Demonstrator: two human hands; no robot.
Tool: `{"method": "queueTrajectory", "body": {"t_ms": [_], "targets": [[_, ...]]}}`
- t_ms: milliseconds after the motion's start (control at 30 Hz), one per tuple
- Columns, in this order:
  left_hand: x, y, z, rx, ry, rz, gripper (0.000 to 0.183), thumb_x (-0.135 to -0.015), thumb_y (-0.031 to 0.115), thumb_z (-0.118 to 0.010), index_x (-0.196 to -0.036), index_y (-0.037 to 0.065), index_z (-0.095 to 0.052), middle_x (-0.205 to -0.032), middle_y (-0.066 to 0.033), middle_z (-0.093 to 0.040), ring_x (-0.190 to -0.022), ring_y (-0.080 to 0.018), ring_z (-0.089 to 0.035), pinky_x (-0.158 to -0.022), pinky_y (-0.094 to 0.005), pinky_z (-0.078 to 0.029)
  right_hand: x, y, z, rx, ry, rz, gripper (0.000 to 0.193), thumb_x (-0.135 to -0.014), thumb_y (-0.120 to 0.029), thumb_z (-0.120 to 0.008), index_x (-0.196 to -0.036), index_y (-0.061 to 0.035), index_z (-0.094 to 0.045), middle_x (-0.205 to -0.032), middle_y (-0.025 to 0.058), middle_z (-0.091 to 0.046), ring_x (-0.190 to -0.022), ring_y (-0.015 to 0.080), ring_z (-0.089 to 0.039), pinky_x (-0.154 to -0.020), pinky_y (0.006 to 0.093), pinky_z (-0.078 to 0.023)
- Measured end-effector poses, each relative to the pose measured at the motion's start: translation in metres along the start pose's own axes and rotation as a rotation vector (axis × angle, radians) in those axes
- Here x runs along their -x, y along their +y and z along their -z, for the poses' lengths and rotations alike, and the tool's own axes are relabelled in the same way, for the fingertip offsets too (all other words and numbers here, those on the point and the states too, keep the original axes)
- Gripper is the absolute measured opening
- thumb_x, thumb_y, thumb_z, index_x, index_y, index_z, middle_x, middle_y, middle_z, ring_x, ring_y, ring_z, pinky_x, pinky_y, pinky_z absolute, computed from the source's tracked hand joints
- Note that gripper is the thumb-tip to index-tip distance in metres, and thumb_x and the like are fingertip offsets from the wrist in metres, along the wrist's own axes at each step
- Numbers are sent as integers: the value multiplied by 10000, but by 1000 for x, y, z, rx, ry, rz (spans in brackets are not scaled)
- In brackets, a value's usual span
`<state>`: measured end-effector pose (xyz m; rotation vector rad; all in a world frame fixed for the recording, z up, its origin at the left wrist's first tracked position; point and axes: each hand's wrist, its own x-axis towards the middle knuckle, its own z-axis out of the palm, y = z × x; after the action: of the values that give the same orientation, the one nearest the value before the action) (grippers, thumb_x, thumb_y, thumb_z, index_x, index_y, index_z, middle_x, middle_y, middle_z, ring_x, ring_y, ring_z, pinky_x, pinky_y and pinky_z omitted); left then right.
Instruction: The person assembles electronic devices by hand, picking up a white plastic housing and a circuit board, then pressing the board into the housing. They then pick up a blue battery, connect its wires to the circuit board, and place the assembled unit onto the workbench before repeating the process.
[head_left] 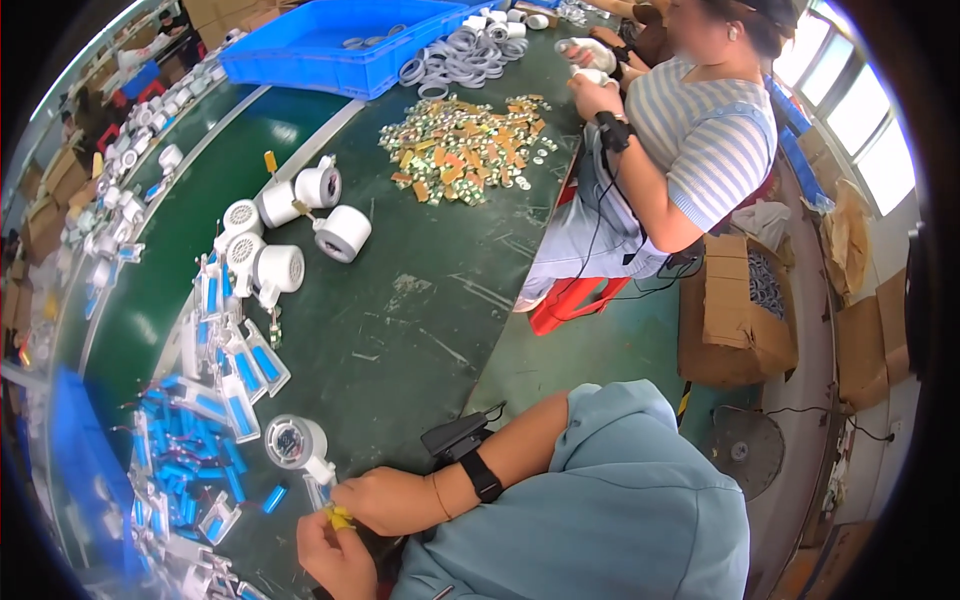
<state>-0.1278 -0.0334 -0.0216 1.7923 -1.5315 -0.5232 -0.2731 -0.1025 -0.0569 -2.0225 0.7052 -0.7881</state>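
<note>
White fan unit (297, 445) with a round face sits on the green table (420, 300), touching the person's right hand (385, 498). Both hands pinch a small yellow piece (340, 517); left hand (335, 555) lies just below, blue batteries (190, 470) nearby.

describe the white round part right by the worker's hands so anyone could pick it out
On the green table, go to the near edge where two hands meet. Just above the right hand lies a white round fan housing. Unlike the white housings further up, it lies alone beside the blue cells.
</note>
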Motion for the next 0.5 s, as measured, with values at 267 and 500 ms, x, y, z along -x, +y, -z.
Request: {"method": "queueTrajectory", "body": {"t_ms": [267, 500], "targets": [[-7, -20, 14, 408, -152, 240, 218, -858, -15, -606, -1075, -20, -628, -864, -44, -607, -772, -103, -584, -680, -232, -471, -7, 10, 7, -299, -79, -43, 92, -856, -80, -539, -890, 4, -526, -799, 224, -598, -773, 454, -597, -653, 510, -477], [-7, -22, 13, 479, -157, 93, 316, -867, -116, -540, -1141, -9, -654, -987, -79, -607, -832, -121, -595, -696, -215, -461, -17, -6, 42, -629, -331, -338, 172, -957, -30, -392, -998, 27, -549, -902, 116, -672, -745, 167, -685, -611, 285, -556]]}}
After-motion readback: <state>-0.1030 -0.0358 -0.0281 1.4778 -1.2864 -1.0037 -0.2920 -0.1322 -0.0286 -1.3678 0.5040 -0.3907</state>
